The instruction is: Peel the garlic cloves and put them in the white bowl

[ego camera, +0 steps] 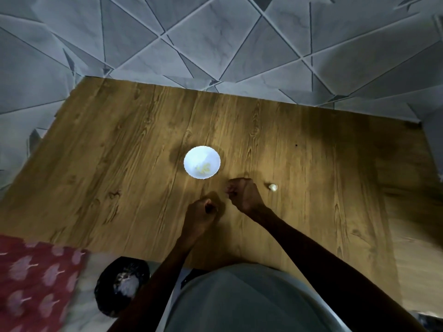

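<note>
1. The white bowl point(194, 156) is being shown standing on the wooden table point(115, 149), just beyond both hands and slightly left of them, touched by neither
2. The right hand point(243, 194) is being held near the bowl's near-right side, with its fingers curled inward; whether anything is being pinched in them cannot be told
3. The left hand point(200, 213) is being held nearer and to the left, apart from the right hand, and is likewise curled; what it is gripping, if anything, cannot be told
4. A garlic piece point(272, 187) is lying on the table just right of the right hand, untouched
5. The bowl is being seen as round and bright white with a scalloped rim, and a few pale yellow cloves point(203, 168) are lying inside, toward its near side
6. The garlic piece is being seen as small, whitish and lumpy
7. At the near left, below the table edge, a black bag point(112, 300) holding white scraps is being shown beside a red patterned cloth point(36, 283)
</note>
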{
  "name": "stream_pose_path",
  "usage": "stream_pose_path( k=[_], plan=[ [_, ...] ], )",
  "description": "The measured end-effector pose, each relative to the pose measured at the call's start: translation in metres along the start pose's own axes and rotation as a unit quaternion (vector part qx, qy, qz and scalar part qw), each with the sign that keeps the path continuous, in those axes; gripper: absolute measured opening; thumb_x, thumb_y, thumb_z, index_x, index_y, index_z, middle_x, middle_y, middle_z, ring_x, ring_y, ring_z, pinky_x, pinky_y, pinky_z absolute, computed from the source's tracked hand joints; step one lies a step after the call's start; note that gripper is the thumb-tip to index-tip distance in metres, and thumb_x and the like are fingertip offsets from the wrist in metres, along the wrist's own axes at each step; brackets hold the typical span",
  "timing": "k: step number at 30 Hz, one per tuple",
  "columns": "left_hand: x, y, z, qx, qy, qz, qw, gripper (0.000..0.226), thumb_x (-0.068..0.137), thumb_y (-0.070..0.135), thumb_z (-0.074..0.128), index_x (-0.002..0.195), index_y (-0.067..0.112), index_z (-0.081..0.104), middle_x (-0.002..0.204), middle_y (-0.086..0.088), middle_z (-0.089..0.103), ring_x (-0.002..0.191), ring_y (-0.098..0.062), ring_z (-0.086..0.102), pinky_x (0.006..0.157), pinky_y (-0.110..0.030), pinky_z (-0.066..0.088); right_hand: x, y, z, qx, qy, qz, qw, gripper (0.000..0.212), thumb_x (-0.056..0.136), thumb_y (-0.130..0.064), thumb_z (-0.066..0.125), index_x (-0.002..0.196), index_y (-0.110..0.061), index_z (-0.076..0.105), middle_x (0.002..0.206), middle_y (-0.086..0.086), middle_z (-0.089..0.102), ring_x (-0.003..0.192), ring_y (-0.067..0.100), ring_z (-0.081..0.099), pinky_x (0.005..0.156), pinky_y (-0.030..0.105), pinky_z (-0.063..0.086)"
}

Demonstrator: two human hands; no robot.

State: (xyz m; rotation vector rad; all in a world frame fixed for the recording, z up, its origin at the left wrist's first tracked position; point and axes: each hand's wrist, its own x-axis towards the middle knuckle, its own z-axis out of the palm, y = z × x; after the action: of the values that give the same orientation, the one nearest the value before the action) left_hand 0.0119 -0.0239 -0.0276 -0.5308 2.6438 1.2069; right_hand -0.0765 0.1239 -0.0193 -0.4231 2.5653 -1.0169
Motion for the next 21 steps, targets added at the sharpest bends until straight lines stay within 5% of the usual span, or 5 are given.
stream_pose_path(
  k=[3, 7, 11, 16, 21],
  plan=[
    [0.002, -0.009, -0.005, -0.02, -0.006, -0.013, 1.0, 0.009, 0.083, 0.016, 0.071, 0.091, 0.016, 0.073, 0.092, 0.005, 0.072, 0.083, -0.008, 0.063, 0.075, -0.018, 0.042, 0.009, 0.0, 0.01, -0.011, -0.011, -0.018, 1.0, 0.021, 0.071, 0.005, 0.063, 0.077, -0.014, 0.071, 0.079, 0.002, 0.072, 0.075, 0.018, 0.069, 0.066, 0.032, 0.055],
    [0.002, -0.01, -0.006, -0.055, -0.006, -0.011, 0.998, 0.016, 0.081, 0.011, 0.07, 0.079, 0.027, 0.069, 0.082, 0.013, 0.068, 0.078, -0.001, 0.061, 0.076, -0.018, 0.043, 0.002, 0.013, 0.006, -0.018, 0.028, -0.041, 0.999, 0.022, 0.075, 0.006, 0.062, 0.082, -0.012, 0.072, 0.083, -0.003, 0.069, 0.075, 0.011, 0.063, 0.068, 0.024, 0.048],
    [0.004, -0.004, -0.004, -0.094, -0.025, -0.015, 0.995, 0.011, 0.085, 0.011, 0.068, 0.084, 0.021, 0.072, 0.082, 0.008, 0.07, 0.073, -0.002, 0.06, 0.076, -0.016, 0.047, -0.027, 0.038, -0.012, -0.083, 0.058, -0.037, 0.994, 0.022, 0.08, 0.007, 0.06, 0.089, -0.01, 0.072, 0.092, 0.007, 0.069, 0.081, 0.023, 0.067, 0.068, 0.03, 0.051],
    [0.008, -0.01, 0.002, -0.122, -0.058, -0.019, 0.991, 0.017, 0.083, 0.02, 0.065, 0.076, 0.035, 0.069, 0.076, 0.014, 0.071, 0.074, -0.009, 0.067, 0.081, -0.039, 0.057, -0.06, 0.059, -0.019, -0.202, 0.014, -0.096, 0.974, 0.051, 0.081, 0.009, 0.065, 0.128, -0.009, 0.061, 0.134, 0.011, 0.057, 0.118, 0.028, 0.056, 0.082, 0.035, 0.059],
    [0.007, -0.005, 0.007, -0.144, -0.074, -0.023, 0.986, 0.008, 0.081, 0.032, 0.062, 0.078, 0.029, 0.07, 0.074, 0.006, 0.072, 0.073, -0.013, 0.068, 0.082, -0.04, 0.057, -0.075, 0.057, -0.011, -0.25, -0.012, -0.183, 0.951, 0.047, 0.087, 0.003, 0.063, 0.131, -0.014, 0.06, 0.144, 0.013, 0.048, 0.127, 0.029, 0.051, 0.078, 0.032, 0.06]
  ],
)
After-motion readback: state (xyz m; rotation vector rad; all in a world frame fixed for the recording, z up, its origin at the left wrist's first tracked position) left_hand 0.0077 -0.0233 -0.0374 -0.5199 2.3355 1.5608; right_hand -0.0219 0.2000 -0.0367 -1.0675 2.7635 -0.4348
